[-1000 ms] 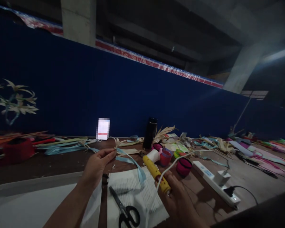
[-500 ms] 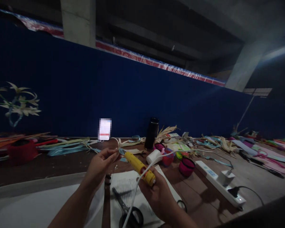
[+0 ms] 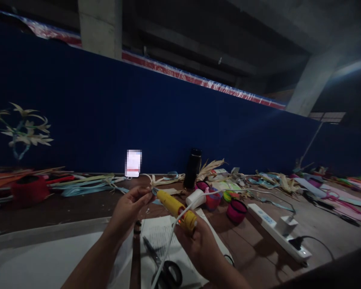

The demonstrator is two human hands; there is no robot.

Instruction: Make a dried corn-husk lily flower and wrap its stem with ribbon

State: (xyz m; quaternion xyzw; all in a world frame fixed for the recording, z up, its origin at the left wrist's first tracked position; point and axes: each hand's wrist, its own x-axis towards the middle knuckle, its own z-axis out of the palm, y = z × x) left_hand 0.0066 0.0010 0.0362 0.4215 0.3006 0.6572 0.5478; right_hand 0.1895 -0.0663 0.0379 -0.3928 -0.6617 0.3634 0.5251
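My right hand (image 3: 203,247) is wrapped round a yellow glue gun (image 3: 170,204), with a white cord (image 3: 168,243) trailing from its plug side past the front of the tool. The tool slants up and left, its nozzle right by the fingertips of my left hand (image 3: 128,206). Those fingers pinch a small pale husk flower (image 3: 153,181) with thin curling petals. Its stem is mostly hidden in the fingers. Whether the nozzle touches the flower I cannot tell. Below, black-handled scissors (image 3: 172,273) lie on a printed sheet (image 3: 156,230).
A white power strip (image 3: 278,233) with plugs lies at the right. Behind stand a black bottle (image 3: 192,168) and a lit phone (image 3: 133,163). Magenta tape roll (image 3: 236,211), white roll (image 3: 195,198) and loose husks (image 3: 212,168) surround them. At left are a red roll (image 3: 30,190) and husk flowers (image 3: 27,128).
The glue gun's nozzle has shifted slightly left, closer to my left fingertips. A small red glow now shows at its side. Both hands keep their grips.
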